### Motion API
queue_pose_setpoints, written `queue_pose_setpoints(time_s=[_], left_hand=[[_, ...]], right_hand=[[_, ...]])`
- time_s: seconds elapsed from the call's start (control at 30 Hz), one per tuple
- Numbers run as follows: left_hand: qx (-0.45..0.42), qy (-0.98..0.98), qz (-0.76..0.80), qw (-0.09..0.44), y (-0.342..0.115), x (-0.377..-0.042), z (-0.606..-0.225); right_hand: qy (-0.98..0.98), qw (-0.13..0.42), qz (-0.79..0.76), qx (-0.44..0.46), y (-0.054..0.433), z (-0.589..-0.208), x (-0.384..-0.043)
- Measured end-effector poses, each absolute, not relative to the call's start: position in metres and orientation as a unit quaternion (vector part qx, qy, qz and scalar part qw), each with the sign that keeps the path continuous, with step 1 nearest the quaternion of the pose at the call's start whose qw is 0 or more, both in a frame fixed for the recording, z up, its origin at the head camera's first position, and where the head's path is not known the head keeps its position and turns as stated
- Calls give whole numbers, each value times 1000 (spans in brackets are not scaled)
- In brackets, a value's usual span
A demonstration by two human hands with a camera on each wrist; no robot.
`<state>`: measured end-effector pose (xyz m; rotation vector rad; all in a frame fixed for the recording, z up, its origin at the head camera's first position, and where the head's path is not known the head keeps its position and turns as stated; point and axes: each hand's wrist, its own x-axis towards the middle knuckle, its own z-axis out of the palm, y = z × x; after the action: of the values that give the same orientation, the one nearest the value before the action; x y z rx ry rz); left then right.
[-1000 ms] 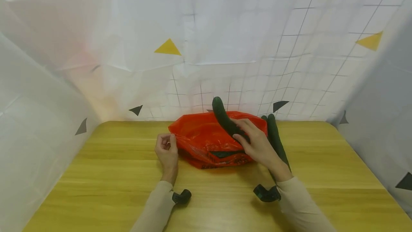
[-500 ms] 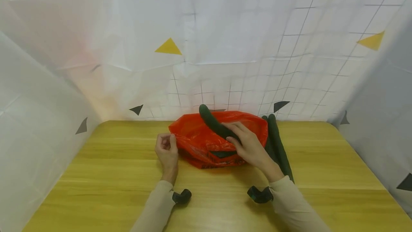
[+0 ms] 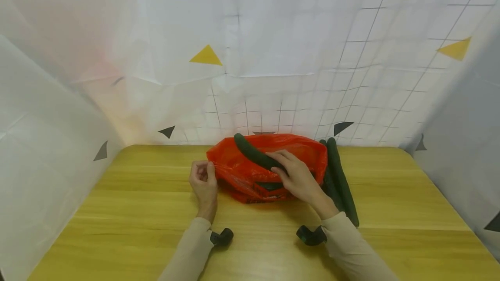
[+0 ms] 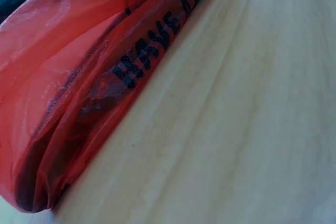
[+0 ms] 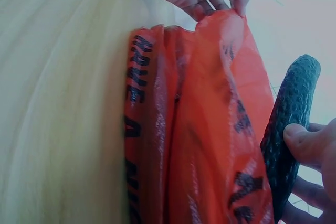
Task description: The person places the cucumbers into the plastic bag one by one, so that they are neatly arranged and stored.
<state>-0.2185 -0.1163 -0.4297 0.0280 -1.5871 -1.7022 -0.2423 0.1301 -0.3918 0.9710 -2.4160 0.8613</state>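
Pinching the left rim of a red plastic bag [image 3: 236,177] with the left hand [image 3: 203,185], drawn together thumb against fingers. Gripping a cucumber [image 3: 251,153] with the right hand [image 3: 297,177], curled with the thumb along one side and the fingers along the other. Holding that cucumber aslant over the bag's mouth, far end tipped up and left toward the back edge of the bench [image 3: 129,194]; in the right-wrist view, partly hidden low down behind the bag's rim.

As for the bag, spread wide near the bench's back edge, about midway between left and right edges, and printed with black lettering [image 4: 142,59] low on the front. Showing a dark green object [image 3: 269,186] through a gap in its front folds. With two more cucumbers [image 3: 342,181] lying side by side just right of the bag, stretching from near the back edge toward the front. Backed by a white sheet [image 3: 273,55] bearing thin grid lines.
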Motion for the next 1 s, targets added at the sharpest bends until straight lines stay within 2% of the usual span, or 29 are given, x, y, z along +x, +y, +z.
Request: queue_pose_setpoints(time_s=[1.0], left_hand=[[11,-635,-658,405,-116,-219,-430]], right_hand=[[-890,150,274,332,113,-411,-249]])
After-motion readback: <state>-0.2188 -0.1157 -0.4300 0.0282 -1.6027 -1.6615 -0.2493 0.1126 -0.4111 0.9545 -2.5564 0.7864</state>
